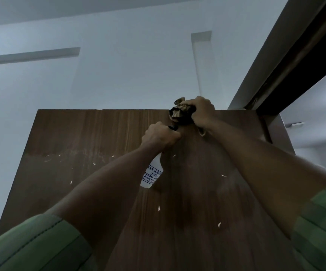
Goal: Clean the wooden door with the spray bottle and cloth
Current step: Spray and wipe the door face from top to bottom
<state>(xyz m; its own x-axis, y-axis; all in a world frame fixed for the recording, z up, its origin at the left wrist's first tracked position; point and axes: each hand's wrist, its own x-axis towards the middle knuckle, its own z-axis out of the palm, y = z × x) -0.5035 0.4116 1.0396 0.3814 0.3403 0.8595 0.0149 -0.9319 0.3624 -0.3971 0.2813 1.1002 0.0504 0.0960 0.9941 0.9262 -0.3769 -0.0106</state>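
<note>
Filling the lower middle of the head view, the wooden door (76, 153) is a dark brown panel with vertical grain, seen from below so that its straight top edge runs across the centre. Small pale flecks and scratches are scattered over its face, densest in a faint band toward 9 o'clock of the left hand. A darker, damp-looking patch spreads down the panel between the two forearms.

The cloth (181, 112) is a bunched, dark rag with tan striped folds, pressed against the door right at its top edge, at about 12 o'clock of the frame's centre. The right hand (202, 112) is clenched around it, knuckles toward the camera, with a scrap of the fabric hanging below the wrist.

Just beside it, at 7 o'clock of the cloth, the left hand (160, 136) grips the neck of the spray bottle (152, 172), fingers wrapped round the dark spray head. The bottle's white body hangs below the fist, tilted, carrying blue printed lettering only partly readable.

Both forearms rise from green sleeves (33, 245) at the bottom corners.

Behind the door stands a pale bluish-white wall (129, 71) with two shallow recesses, one horizontal at 10 o'clock and one vertical at 12 o'clock. The dark door frame (295, 61) slants up toward 2 o'clock.
</note>
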